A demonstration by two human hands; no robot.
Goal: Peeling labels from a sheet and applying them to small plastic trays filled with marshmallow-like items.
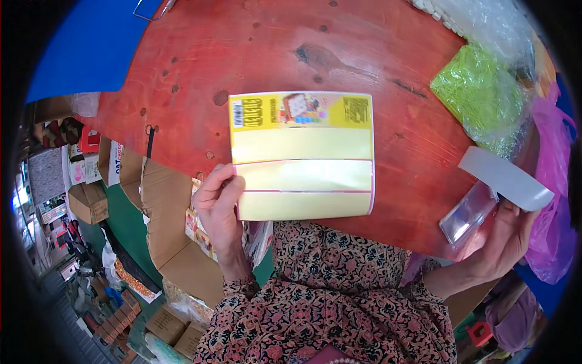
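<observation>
My left hand [221, 203] pinches the lower left edge of a label sheet [303, 176]. Across the top of this sheet runs a printed yellow label [267, 112] with a barcode and a small picture of a cake-like sweet. Below that lie pale yellow bare strips, parted by thin pink lines. At the right, my right hand [506, 236] is closed on a curled whitish label strip [506, 176], its plain side up. Just beside those fingers, partly under the strip, a clear plastic box [467, 215] rests on the table; whether the fingers touch it I cannot tell.
The red wooden table [273, 60] spreads in front of me. On its right are a green plastic-wrapped pack [476, 91], clear plastic wrap [503, 30] and a purple plastic bag [551, 182]. An open cardboard box [170, 224] stands left of my left arm, with smaller cartons [88, 202] beyond.
</observation>
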